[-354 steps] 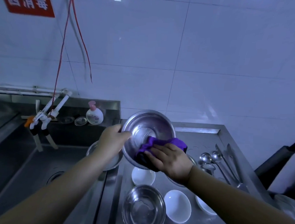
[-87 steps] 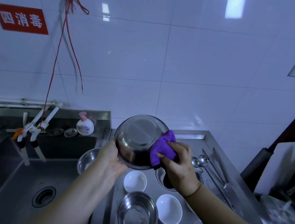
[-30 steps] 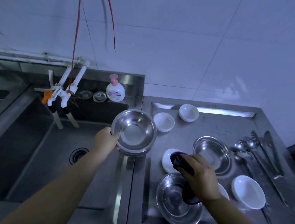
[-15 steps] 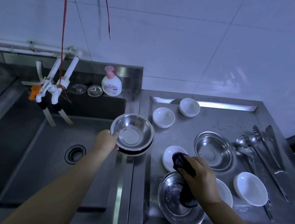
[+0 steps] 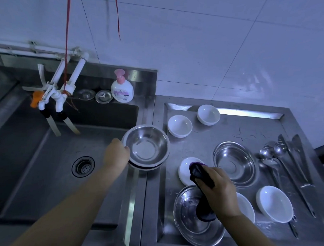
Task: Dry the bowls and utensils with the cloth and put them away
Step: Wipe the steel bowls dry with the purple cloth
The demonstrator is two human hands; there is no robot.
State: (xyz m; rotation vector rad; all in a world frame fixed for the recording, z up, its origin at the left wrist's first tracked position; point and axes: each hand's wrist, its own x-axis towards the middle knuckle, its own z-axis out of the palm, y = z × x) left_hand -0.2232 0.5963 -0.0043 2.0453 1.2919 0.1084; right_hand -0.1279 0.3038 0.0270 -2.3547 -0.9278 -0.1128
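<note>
Head view: left hand grips steel bowl, right hand cloth

My left hand holds the rim of a steel bowl nested on another at the sink edge. My right hand has its grip on the dark cloth — over a second steel bowl on the surface, spoons lying far right.

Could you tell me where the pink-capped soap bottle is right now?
The white, pink-capped soap bottle stands on the sink's back ledge, upper left, beside two round metal strainers.
</note>
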